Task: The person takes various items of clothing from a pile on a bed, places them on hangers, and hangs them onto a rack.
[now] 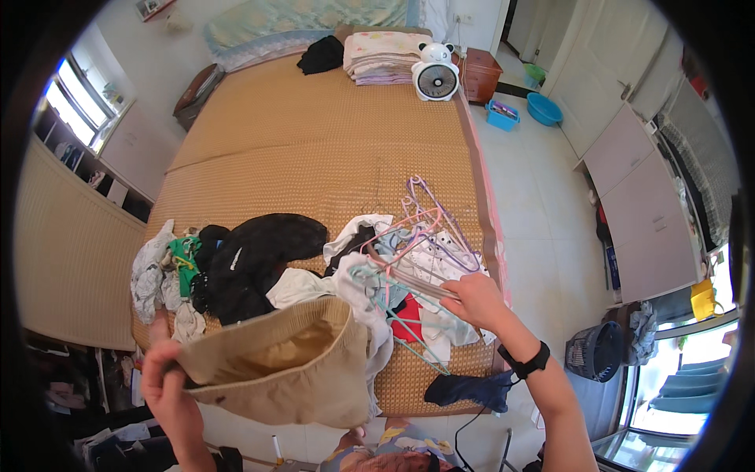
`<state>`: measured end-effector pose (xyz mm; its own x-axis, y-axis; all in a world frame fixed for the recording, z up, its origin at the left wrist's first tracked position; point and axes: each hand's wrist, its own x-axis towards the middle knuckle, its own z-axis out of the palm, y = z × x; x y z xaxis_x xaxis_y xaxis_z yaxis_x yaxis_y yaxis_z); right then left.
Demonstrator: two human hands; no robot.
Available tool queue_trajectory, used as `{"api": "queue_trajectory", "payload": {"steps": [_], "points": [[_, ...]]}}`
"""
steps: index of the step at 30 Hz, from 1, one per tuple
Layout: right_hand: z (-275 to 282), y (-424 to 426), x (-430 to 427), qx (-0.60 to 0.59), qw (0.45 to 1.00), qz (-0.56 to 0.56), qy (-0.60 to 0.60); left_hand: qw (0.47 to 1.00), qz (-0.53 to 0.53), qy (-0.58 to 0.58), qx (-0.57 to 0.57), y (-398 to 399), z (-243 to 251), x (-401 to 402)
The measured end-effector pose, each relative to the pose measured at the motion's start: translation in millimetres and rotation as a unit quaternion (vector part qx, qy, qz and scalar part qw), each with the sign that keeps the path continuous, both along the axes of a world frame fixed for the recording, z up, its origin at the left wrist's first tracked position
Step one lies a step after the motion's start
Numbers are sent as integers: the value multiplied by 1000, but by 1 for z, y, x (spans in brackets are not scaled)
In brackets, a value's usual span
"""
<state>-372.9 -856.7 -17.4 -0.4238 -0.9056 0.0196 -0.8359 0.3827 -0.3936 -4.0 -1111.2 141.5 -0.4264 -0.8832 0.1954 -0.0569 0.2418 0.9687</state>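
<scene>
My left hand (168,377) grips the waistband of a tan garment (312,383), whose open elastic waist faces up. With my right hand (475,301), a dark band on its wrist, I hold the end of a greyish clothes hanger (407,277). Around it lie pink, mint green (413,333) and purple plastic hangers (451,227), on top of white dotted clothing (466,262) and a red piece (408,318). A black garment (253,259) and a green one (186,262) are heaped to the left. White cloth (354,283) lies just behind the tan garment.
The clothes lie on a bed with a woven mat (318,135). Folded bedding (383,56) and a bear-shaped fan (436,74) stand at its far end. Dark blue cloth (466,390) lies at the near right corner. A dark laundry basket (594,352) stands on the floor at right.
</scene>
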Motion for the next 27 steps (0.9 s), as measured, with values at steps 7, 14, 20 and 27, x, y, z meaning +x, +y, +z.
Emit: {"api": "queue_trajectory", "payload": {"steps": [7, 14, 20, 27], "points": [[6, 2, 52, 136, 972, 20, 189, 995, -74, -65, -3, -9, -11, 1], [54, -9, 127, 100, 948, 12, 303, 982, -139, -126, -9, -16, -95, 9], [82, -28, 169, 36, 919, 38, 391, 961, -264, -79, -39, -7, -112, -36], [121, -64, 227, 0, 923, -50, 381, 951, -291, -41, 99, -19, -147, -86]]}}
